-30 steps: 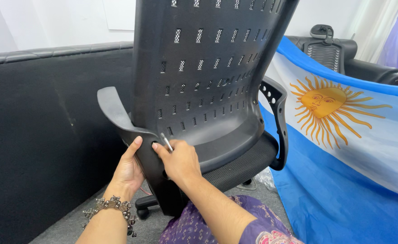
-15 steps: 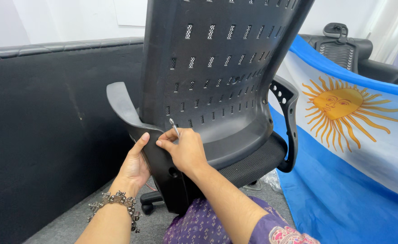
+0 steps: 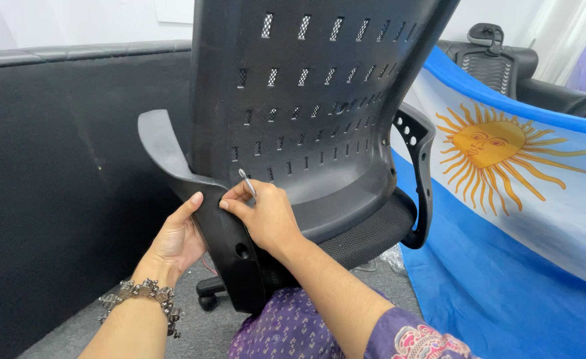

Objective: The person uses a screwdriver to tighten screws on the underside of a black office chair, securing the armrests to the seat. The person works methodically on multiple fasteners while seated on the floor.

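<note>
Armrest fastening looks underway: the right hand [image 3: 266, 216] pinches a small metal hex key [image 3: 246, 183], while the left hand [image 3: 176, 236] clasps the black armrest [image 3: 223, 233] beside it; next, careful turning.

A black office chair [image 3: 306, 119] is seen from behind, its perforated backrest filling the upper middle. Its near armrest [image 3: 193, 193] is gripped from below by the left hand [image 3: 173, 242], on whose wrist a beaded metal bracelet [image 3: 143, 296] is worn. A small silver hex key [image 3: 247, 183] is pinched in the right hand [image 3: 266, 216], just beside the armrest joint. A blue and white sun flag [image 3: 505, 199] is draped to the right.
</note>
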